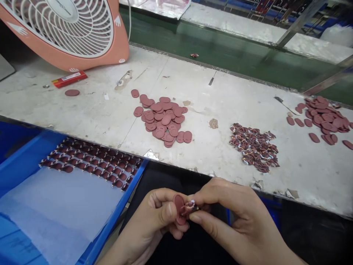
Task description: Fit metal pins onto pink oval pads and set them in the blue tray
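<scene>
My left hand (154, 217) pinches a small dark-red oval pad (179, 203) between thumb and fingers, below the table's front edge. My right hand (228, 213) presses a small dark-red strap piece with a pale tip (190, 208) against that pad. The two hands touch at the piece, over my dark lap. On the table beyond lie a heap of oval pads (164, 119) and a heap of small strap pieces (253, 147).
A blue tray (116, 217) at left holds rows of assembled pieces (91, 163) on white sheet. An orange fan (66, 33) stands at back left, a red lighter-like box (69, 79) beside it. More oval pads (324, 119) lie at right. The worn white table (91, 114) borders a green conveyor (220, 48).
</scene>
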`<control>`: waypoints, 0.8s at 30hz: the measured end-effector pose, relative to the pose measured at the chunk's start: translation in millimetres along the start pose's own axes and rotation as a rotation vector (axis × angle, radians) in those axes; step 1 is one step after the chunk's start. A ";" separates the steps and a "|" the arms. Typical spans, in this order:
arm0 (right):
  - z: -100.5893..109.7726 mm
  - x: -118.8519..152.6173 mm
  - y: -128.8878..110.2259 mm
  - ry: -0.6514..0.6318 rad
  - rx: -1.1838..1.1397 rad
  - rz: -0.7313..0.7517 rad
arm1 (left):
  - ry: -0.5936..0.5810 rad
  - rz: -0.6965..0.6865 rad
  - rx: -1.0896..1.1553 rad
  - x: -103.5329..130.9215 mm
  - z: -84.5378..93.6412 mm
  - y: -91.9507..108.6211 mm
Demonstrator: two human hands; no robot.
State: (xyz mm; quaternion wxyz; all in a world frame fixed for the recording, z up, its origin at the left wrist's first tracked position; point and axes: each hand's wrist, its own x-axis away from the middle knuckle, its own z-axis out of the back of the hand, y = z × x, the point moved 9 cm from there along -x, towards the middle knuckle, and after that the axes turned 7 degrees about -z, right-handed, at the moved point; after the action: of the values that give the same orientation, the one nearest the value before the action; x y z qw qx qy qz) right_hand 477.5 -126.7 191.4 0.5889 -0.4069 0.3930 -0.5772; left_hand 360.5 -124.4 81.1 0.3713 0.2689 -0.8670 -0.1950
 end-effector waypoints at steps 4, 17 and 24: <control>-0.5 -0.9 -2.8 -0.006 0.032 0.027 | -0.015 -0.007 0.013 2.5 -1.8 1.1; -2.9 -3.4 -11.9 -0.021 0.066 0.111 | 0.015 -0.024 -0.010 2.4 1.0 2.2; -3.5 -3.1 -4.5 -0.025 0.061 0.094 | 0.023 -0.017 -0.017 -1.3 0.0 0.3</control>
State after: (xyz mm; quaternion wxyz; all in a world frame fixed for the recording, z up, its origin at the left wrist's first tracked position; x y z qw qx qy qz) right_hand 472.5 -123.7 194.3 0.6322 -0.3770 0.3868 -0.5555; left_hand 361.2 -123.3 80.5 0.3818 0.2752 -0.8588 -0.2025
